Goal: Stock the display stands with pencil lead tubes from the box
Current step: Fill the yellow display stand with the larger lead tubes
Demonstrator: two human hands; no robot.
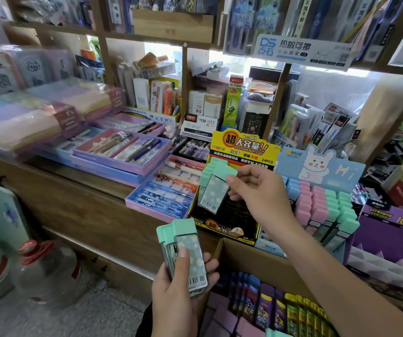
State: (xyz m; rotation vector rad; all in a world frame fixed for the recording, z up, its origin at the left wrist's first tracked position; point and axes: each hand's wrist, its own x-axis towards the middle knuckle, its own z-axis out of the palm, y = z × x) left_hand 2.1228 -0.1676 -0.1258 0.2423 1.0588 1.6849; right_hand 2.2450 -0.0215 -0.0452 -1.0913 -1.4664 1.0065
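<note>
**Head view: restock partway, yellow stand mostly unfilled**

Cardboard box [268, 266]: plain brown corrugated, flaps open, at your lower right. It holds glossy purple and green carded packs, with pink caps and one mint cap at the bottom edge. Judgement: plenty of stock is left to move.

Rabbit-card stand [322, 166]: printed blue card with stepped rows of pink, blue and mint caps packed close. It looks about full.

Yellow-and-black stand [242, 148]: glossy printed header, black tray. Only a small cluster of mint caps sits at its upper left, and the dark tray below shows bare. Judgement: most of this stand is yet to be filled.

Your right hand [261, 190] pinches one mint tube [214, 193] at its cap end, between thumb and fingertips. The tube is tilted over the black tray, just beside the seated caps and not yet slotted.

Your left hand [178, 295] grips the spare tubes [186, 259], at least two stacked flat, with the thumb pressed on the top face. They are held low, left of the box.

Tubes: flat rectangular cases of hard plastic. Each has an opaque mint cap, a translucent grey body with small white flowers, and a barcode label at the foot.
</note>
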